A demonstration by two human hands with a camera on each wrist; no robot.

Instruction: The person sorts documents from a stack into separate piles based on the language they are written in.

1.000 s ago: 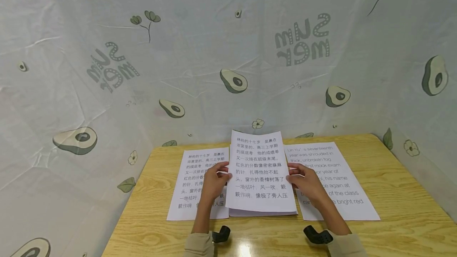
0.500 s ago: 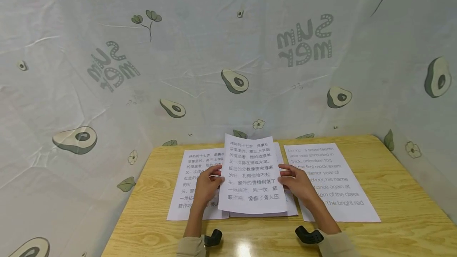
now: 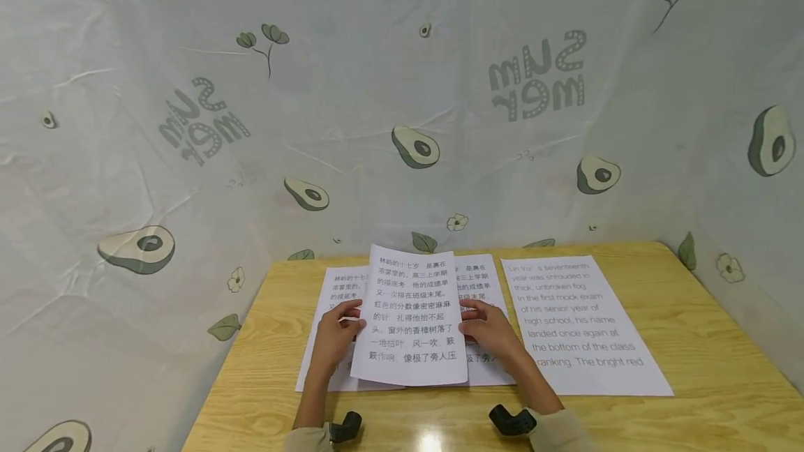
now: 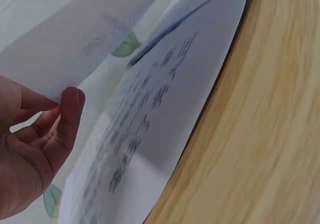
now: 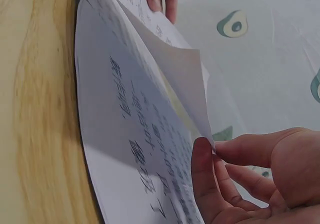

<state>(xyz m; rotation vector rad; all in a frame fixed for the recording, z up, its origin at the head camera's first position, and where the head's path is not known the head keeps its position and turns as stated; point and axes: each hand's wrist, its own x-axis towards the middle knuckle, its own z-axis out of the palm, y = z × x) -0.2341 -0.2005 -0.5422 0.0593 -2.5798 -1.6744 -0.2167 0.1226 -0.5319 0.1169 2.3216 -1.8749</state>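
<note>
Between my two hands is a sheet of paper printed with Chinese text, raised above the papers on the table. My left hand pinches its left edge between thumb and fingers, which the left wrist view shows close up. At the opposite edge my right hand pinches the sheet between thumb and fingers. Under it, partly covered, lie a left stack of Chinese-text paper and a middle stack of the same print. The held sheet overlaps both in the head view.
An English-text paper lies on the right of the wooden table. A pale curtain with avocado prints hangs behind the table and along its sides. Black wrist mounts sit at both cuffs.
Both hands have carried the held sheet leftward, from over the middle stack to partly over the left one. More of the middle stack and all of the English text now show.
</note>
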